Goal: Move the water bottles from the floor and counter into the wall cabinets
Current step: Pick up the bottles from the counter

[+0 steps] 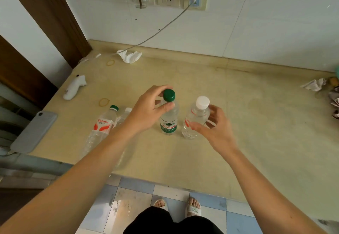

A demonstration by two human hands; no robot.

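Note:
Two small water bottles stand upright side by side on the beige counter. My left hand is closed around the neck of the green-capped bottle, fingers just under its cap. My right hand curls around the side of the white-capped bottle, thumb and fingers on either side of its body and close to it or touching. Two more bottles stand to the left, partly behind my left forearm: a green-capped one with a red label and a clear one with a white cap.
A grey phone lies at the counter's left edge. A white object, two rubber bands, crumpled tissue and a charging cable lie toward the back. Crumpled paper sits at the far right. Blue and white floor tiles show below.

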